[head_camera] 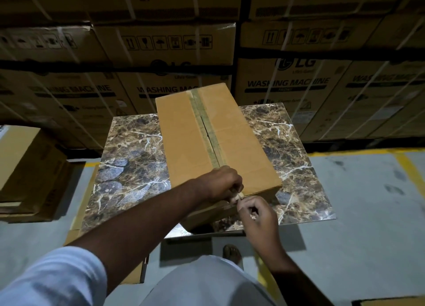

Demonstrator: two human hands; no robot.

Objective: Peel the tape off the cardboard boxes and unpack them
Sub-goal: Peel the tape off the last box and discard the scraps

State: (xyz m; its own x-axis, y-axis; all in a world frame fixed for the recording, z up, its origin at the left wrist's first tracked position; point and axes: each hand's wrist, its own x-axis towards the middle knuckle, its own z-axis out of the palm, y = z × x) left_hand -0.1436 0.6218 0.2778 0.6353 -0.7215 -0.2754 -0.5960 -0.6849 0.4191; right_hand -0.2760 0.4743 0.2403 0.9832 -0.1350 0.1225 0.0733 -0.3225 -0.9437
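our left hand (pixel 226 182) and right hand (pixel 257 213) met at the near edge of the long tan cardboard box (pixel 184 140), both with fingers curled and pinching the lifted end of the pale, translucent strip of sealing tape (pixel 208 131). that tape ran along the centre seam of the box top, apparently stuck down beyond our fingers. the box lay lengthwise on a brown marble-patterned tabletop (pixel 133 149), its near end overhanging the edge. we judged the step to be the start of peeling; the next move would call for a steady pull away from us along the seam. large printed washing-machine cartons (pixel 299 80) stood stacked behind.
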